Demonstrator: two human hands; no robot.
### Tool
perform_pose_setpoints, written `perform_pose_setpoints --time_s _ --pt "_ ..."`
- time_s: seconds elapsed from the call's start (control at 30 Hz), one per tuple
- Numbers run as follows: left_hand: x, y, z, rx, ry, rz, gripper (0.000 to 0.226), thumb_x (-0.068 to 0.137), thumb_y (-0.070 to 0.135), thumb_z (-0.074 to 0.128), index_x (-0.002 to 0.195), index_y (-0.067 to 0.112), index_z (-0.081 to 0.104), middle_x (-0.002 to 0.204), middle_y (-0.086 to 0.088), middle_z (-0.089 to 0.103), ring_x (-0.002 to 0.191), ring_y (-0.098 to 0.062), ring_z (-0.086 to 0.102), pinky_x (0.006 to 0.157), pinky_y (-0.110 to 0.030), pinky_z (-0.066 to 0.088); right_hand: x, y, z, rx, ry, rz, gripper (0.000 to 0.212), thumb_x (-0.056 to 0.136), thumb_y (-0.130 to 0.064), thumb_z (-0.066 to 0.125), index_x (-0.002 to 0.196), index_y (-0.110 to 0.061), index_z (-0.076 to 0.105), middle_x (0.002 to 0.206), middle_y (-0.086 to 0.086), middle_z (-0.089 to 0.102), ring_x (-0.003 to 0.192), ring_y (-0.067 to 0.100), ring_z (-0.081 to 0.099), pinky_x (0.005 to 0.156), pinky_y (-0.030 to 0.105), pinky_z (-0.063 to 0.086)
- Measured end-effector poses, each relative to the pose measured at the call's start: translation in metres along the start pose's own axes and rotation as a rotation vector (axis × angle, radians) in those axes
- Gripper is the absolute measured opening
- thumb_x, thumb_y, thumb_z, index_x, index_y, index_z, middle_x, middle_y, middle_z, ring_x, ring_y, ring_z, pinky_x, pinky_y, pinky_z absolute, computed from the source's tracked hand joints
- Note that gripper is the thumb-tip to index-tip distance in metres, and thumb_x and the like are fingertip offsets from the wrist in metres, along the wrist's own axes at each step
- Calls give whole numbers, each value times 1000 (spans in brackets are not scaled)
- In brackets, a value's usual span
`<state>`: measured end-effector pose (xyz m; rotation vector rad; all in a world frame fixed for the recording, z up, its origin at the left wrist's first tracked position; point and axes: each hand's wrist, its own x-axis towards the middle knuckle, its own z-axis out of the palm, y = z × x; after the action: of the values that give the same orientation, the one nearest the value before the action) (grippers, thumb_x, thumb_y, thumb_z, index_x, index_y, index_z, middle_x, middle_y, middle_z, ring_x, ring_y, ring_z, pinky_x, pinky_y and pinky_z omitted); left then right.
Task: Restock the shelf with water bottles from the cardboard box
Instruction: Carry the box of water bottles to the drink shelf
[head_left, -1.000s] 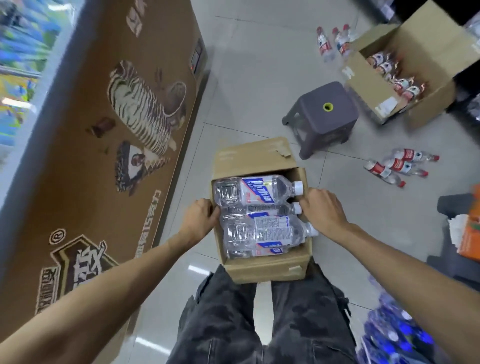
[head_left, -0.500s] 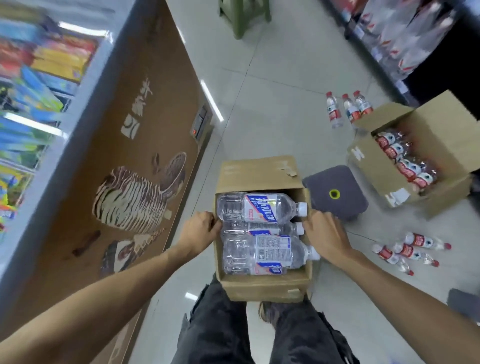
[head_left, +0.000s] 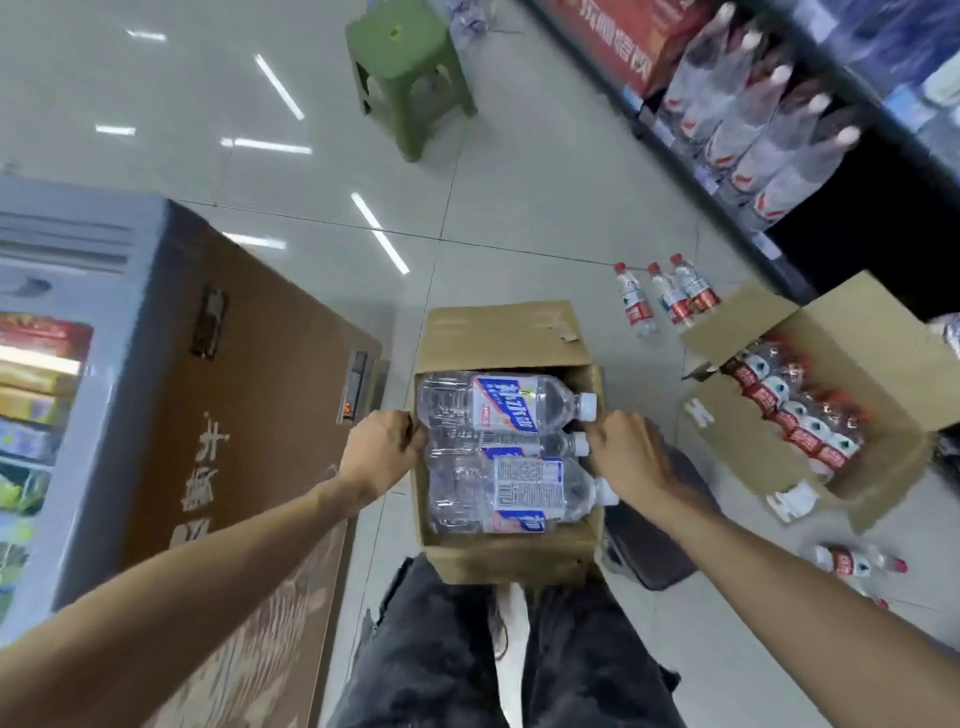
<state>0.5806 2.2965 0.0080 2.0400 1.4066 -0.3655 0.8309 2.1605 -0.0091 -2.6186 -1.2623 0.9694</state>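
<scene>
— While both hands hold it, where does item one sit?

— Head view. Cardboard box (head_left: 511, 556), open-topped, carried between the two hands above the person's dark trousers (head_left: 431, 649). Left hand (head_left: 382, 449) curls its fingers over the left wall; right hand (head_left: 631, 454) curls over the right wall. Both grips closed on the box.

— Contents between the grips?

— Three large water bottles (head_left: 511, 405), clear, blue-and-white labels, lying on their sides, white caps toward the right grip. Bottoms toward the left grip. One far flap (head_left: 501, 335) folded back, beyond the hands.

— Entries outward of the right grip?

— Second carton (head_left: 872, 499), open, on the floor, holding small red-labelled bottles (head_left: 795, 415) in rows. Three red-capped bottles (head_left: 667, 299) standing just beyond it. More small bottles lying on the floor (head_left: 857, 561) on its near side. Dark stool (head_left: 654, 545), partly hidden under the right forearm. Shelf (head_left: 779, 218) farther off on that side, stocked with large bottles (head_left: 769, 135); blurred.

— Outward of the left grip?

— Brown printed panel (head_left: 234, 441) of a chest cabinet, grey rim, coloured goods under its glass (head_left: 36, 415).

— Beyond both grips?

— Green stool (head_left: 408, 73), upright on the tiled floor (head_left: 519, 208), well apart from the box.
</scene>
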Motion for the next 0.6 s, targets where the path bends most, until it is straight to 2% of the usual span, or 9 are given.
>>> perform_pose_setpoints --time_s 0.17,0.23,0.33,0.4,0.43,0.5,0.6 --pt "101 17 -64 -49 23 -10 47 96 26 54 52 18 39 44 9 41 37 -6 40 41 -17 28 106 -41 -61 -41 -5 -31 30 96 -23 49 71 -10 60 68 13 65 67 35 64 54 29 36" --pt "146 21 -91 -53 52 -15 48 94 27 55 50 15 42 42 6 42 37 -12 42 43 -24 34 152 -61 -84 -45 -18 -43 29 95 -21 49 67 -16 53 61 6 58 60 28 62 51 28 37" --pt "213 32 -138 -43 -7 8 36 95 32 51 71 8 65 67 -11 67 63 -31 64 59 -35 50 212 -89 -113 -27 11 -37 26 95 -20 49 70 -16 55 60 2 55 59 24 60 49 28 39" --pt "259 39 -169 -47 -25 31 36 96 33 50 80 5 66 78 -16 68 72 -35 65 64 -37 53 251 -106 -132 -8 43 -26 26 96 -21 49 73 -12 58 62 5 57 61 28 62 52 31 41" --pt "280 43 -184 -32 -16 48 36 96 34 50 80 5 66 78 -15 67 72 -34 65 61 -35 50 270 -113 -142 7 51 -17 26 96 -22 49 76 -10 60 66 9 60 65 31 63 54 32 44" --pt "321 54 -213 22 18 93 35 95 31 54 68 9 60 68 -11 61 65 -32 60 55 -29 38 306 -127 -160 35 79 -4 26 96 -24 49 82 -7 63 75 15 66 72 36 64 57 34 45" --pt "382 72 -257 62 63 150 48 93 24 59 50 20 39 48 2 43 47 -24 45 45 -26 25 360 -145 -187 47 117 4 22 94 -23 51 87 -9 67 82 17 69 77 38 66 58 30 38"
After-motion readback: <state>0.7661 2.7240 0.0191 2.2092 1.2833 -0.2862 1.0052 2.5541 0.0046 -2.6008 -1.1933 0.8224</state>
